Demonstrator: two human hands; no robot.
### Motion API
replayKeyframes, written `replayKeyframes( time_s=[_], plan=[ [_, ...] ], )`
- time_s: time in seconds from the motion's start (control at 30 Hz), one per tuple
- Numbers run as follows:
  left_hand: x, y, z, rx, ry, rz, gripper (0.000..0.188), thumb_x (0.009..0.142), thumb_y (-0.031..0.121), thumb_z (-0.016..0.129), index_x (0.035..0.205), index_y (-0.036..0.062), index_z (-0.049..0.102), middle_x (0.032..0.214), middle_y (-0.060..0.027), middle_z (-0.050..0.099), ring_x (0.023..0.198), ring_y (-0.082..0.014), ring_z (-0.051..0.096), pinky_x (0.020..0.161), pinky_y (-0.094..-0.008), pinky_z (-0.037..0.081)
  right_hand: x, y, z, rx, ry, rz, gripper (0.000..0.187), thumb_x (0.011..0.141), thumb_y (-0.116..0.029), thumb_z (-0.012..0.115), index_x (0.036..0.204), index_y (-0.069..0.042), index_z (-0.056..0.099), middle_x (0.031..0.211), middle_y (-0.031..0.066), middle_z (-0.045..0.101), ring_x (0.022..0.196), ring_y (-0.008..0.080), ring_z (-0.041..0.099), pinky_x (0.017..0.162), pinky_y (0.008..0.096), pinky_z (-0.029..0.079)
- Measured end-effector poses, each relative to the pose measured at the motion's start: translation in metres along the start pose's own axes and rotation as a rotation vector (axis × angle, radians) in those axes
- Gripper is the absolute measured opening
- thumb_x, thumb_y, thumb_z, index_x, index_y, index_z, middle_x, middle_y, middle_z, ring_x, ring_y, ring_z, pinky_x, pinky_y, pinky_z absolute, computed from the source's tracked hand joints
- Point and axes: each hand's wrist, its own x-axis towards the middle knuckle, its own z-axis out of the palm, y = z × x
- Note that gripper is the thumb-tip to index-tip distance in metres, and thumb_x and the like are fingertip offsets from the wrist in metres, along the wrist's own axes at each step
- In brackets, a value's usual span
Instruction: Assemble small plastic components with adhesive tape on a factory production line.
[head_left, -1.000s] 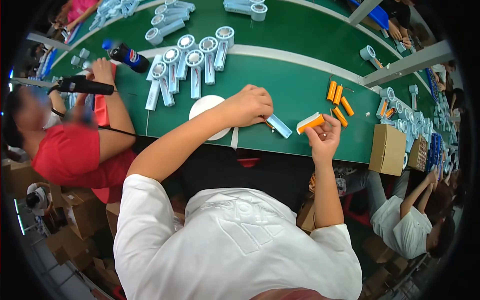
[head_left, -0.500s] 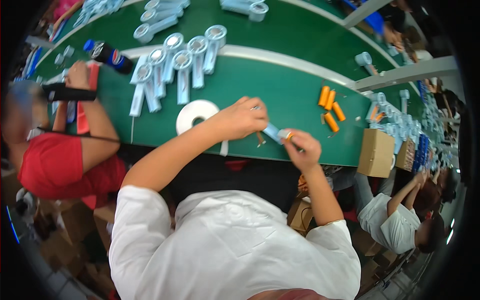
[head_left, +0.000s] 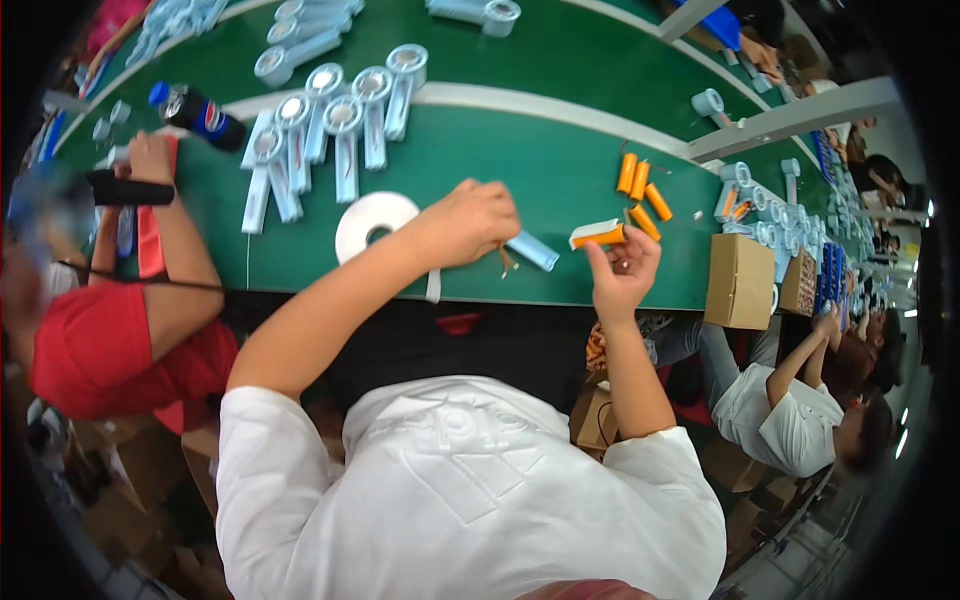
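My left hand (head_left: 470, 222) is closed around the head end of a light blue handheld fan casing. The fan's handle (head_left: 532, 250) sticks out to the right of my fingers, and thin wires (head_left: 507, 262) hang below them. Apart from it on the right, my right hand (head_left: 625, 275) pinches an orange cylindrical battery (head_left: 603, 238), which lies sideways with a white strip (head_left: 594, 229) along its top. A roll of white tape (head_left: 355, 222) rests beside my left forearm, its loose end hanging at the table edge.
Several orange batteries (head_left: 640, 178) lie beyond my right hand. Light blue fan casings (head_left: 345, 150) stand in a row at the far left, near a dark bottle (head_left: 198, 115). A cardboard box (head_left: 740, 282) sits at the right edge. A co-worker in red (head_left: 130, 330) works at left.
My right hand has drawn away to the right from the fan handle, and the battery in it now shows sideways with its white strip. My left hand stays on the fan. The view has shifted slightly.
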Motion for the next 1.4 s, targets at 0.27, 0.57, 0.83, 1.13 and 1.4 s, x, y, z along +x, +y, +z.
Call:
replayKeyframes(
  time_s=[0.27, 0.57, 0.83, 1.13, 1.4],
  plan=[
    [-0.006, 0.002, 0.007, -0.011, 0.015, -0.061, 0.012, 0.083, 0.01, 0.076, 0.089, 0.013, 0.065, 0.101, 0.0031, 0.067, 0.108, -0.0192, 0.059, 0.095, -0.0366, 0.045, -0.005, 0.005, 0.009, -0.155, -0.308, -0.486, 0.048, 0.082, 0.003, 0.085, 0.121, -0.01, 0.061, 0.107, 0.0078, 0.072, 0.078, 0.015, 0.066, 0.061, 0.025, 0.052],
    [-0.013, 0.003, 0.009, -0.006, 0.057, -0.008, 0.011, 0.084, 0.011, 0.075, 0.091, 0.0126, 0.068, 0.112, 0.002, 0.067, 0.114, -0.0219, 0.06, 0.1, -0.0378, 0.044, 0.009, -0.053, 0.024, -0.637, -0.508, -0.694, 0.042, 0.078, -0.003, 0.084, 0.114, -0.018, 0.071, 0.103, -0.0017, 0.074, 0.08, 0.0191, 0.07, 0.063, 0.0273, 0.054],
    [-0.019, 0.005, 0.003, -0.035, 0.148, 0.08, 0.015, 0.081, 0.009, 0.078, 0.091, 0.0101, 0.067, 0.124, -0.0031, 0.065, 0.12, -0.0268, 0.061, 0.104, -0.0417, 0.045, 0.017, -0.062, 0.048, -1.064, -0.799, -0.608, 0.036, 0.084, -0.022, 0.077, 0.117, -0.021, 0.063, 0.101, 0.0031, 0.056, 0.087, 0.0234, 0.06, 0.068, 0.0318, 0.057],
    [-0.014, -0.001, 0.006, -0.035, 0.125, 0.034, 0.02, 0.081, 0.009, 0.078, 0.099, 0.0103, 0.069, 0.118, -0.0032, 0.064, 0.118, -0.0258, 0.062, 0.104, -0.04, 0.045, 0.028, -0.072, 0.041, -0.807, -0.697, -0.759, 0.042, 0.081, -0.022, 0.081, 0.121, -0.019, 0.067, 0.12, 0.0034, 0.06, 0.11, 0.0258, 0.059, 0.087, 0.0345, 0.054],
    [-0.005, 0.001, 0.015, 0.068, 0.188, 0.08, 0.019, 0.084, 0.015, 0.073, 0.103, 0.0177, 0.072, 0.11, -0.0003, 0.064, 0.11, -0.023, 0.063, 0.097, -0.0394, 0.045, 0.026, -0.022, 0.013, -0.256, -0.679, 0.276, 0.028, 0.097, -0.01, 0.074, 0.124, -0.003, 0.073, 0.105, 0.0036, 0.064, 0.07, 0.0109, 0.057, 0.06, 0.0239, 0.049]
  ],
)
